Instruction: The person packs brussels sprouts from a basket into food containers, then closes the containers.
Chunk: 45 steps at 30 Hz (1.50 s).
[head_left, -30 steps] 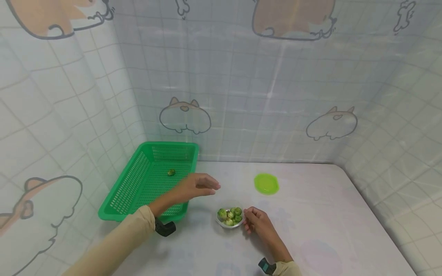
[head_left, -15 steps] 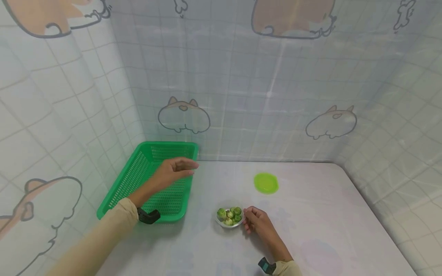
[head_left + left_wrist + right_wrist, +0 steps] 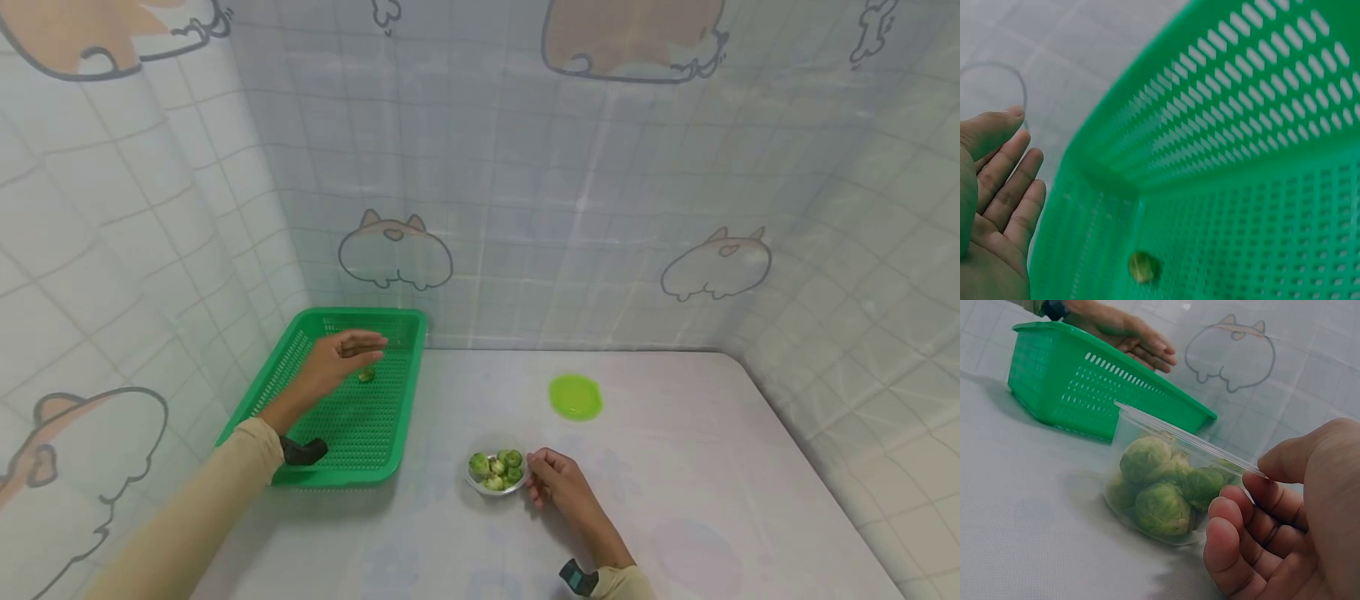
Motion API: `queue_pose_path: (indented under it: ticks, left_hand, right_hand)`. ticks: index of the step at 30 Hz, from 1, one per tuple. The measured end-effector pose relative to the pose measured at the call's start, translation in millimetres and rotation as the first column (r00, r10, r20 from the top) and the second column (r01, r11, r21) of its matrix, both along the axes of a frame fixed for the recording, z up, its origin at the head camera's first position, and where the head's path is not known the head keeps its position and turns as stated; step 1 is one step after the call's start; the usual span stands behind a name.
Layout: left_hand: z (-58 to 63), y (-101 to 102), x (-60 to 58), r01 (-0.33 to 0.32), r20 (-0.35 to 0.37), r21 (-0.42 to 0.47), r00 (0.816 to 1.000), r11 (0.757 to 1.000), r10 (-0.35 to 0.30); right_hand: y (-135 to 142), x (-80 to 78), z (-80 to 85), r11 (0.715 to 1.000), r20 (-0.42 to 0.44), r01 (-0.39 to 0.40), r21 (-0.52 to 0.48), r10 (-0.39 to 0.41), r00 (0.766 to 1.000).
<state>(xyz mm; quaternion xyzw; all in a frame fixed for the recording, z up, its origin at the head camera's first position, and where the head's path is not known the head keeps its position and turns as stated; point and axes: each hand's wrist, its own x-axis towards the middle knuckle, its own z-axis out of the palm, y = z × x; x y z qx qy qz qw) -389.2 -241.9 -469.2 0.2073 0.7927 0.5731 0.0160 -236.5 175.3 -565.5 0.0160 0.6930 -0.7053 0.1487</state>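
My left hand [image 3: 336, 367] hovers over the green plastic basket [image 3: 411, 400], fingers fairly straight and holding nothing. One small Brussels sprout [image 3: 1143, 267] lies on the basket floor near a corner, below that hand. My right hand [image 3: 561, 487] pinches the rim of a clear round plastic tub [image 3: 1124, 434] between thumb and forefinger, its other fingers curled against the side. Inside the tub sit several green Brussels sprouts [image 3: 1163, 509]. The tub stands upright on the white-covered table [image 3: 645, 467].
A bright lime-green lid-like disc [image 3: 576, 397] lies on the table behind the tub, to its right. A wall sheet [image 3: 510, 208] with a tile pattern and cartoon dogs encloses the back and sides. The basket stands close to the left wall.
My left hand has moved left and away from me, from near the tub to over the basket. The right hand keeps its pinch on the tub's rim.
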Motion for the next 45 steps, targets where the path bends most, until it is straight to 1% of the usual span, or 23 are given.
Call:
queue_pose_path:
  ticks: [5, 7, 11, 16, 20, 25, 29, 33, 36, 38, 45]
  left_hand:
    - [-10.0, -9, -10.0, -0.032, -0.002, -0.093, 0.999, 0.995, 0.032]
    - [-15.4, -12, -13.9, -0.049, -0.001, -0.134, 0.999, 0.99, 0.05]
    - [-26.6, -16, -20.6, -0.076, 0.023, -0.206, 0.996, 0.976, 0.082]
    - [-36.7, -22, -24.3, -0.063, 0.025, -0.279, 0.997, 0.958, 0.073]
    - [-44.0, -27, -25.6, -0.057, 0.026, -0.312, 0.997, 0.948, 0.069]
    - [-53.1, -31, -29.0, -0.069, 0.021, -0.346, 0.997, 0.936, 0.081]
    - [-58.2, -32, -32.0, -0.073, 0.028, -0.374, 0.996, 0.924, 0.09]
    - [-62.0, -33, -34.2, -0.084, 0.02, -0.427, 0.995, 0.9, 0.103]
    - [-64.1, -33, -35.5, -0.092, 0.0, -0.465, 0.995, 0.88, 0.104]
    - [-65.2, -32, -36.9, -0.097, -0.007, -0.472, 0.994, 0.876, 0.107]
    - [-66.0, -27, -39.2, -0.111, -0.031, -0.468, 0.994, 0.877, 0.109]
  right_hand:
    - [0, 0.6, -0.1, 1.0, 0.001, -0.002, 0.01, 0.002, 1.0]
    - [0, 0.5, -0.2, 1.0, 0.0, -0.009, 0.012, 0.009, 1.0]
    - [0, -0.2, -0.4, 1.0, 0.01, -0.01, 0.011, 0.009, 1.0]
    - [-1, -1.4, 1.1, 1.0, 0.01, -0.007, 0.016, 0.007, 1.0]
    - [-2, -2.1, 1.4, 1.0, -0.002, -0.02, 0.014, 0.02, 1.0]
    - [-3, -2.8, 0.6, 1.0, -0.014, -0.024, 0.012, 0.024, 1.0]
    - [-3, -3.8, -0.4, 1.0, -0.008, -0.017, 0.008, 0.017, 1.0]
    - [-3, -4.1, -1.1, 1.0, -0.002, -0.016, 0.004, 0.016, 1.0]
    - [-2, -4.0, -1.6, 1.0, 0.001, -0.016, 0.002, 0.016, 1.0]
    - [-2, -3.8, -1.7, 1.0, 0.001, -0.011, 0.003, 0.011, 1.0]
    - [0, -4.1, -1.6, 1.0, 0.002, 0.006, 0.0, -0.006, 1.0]
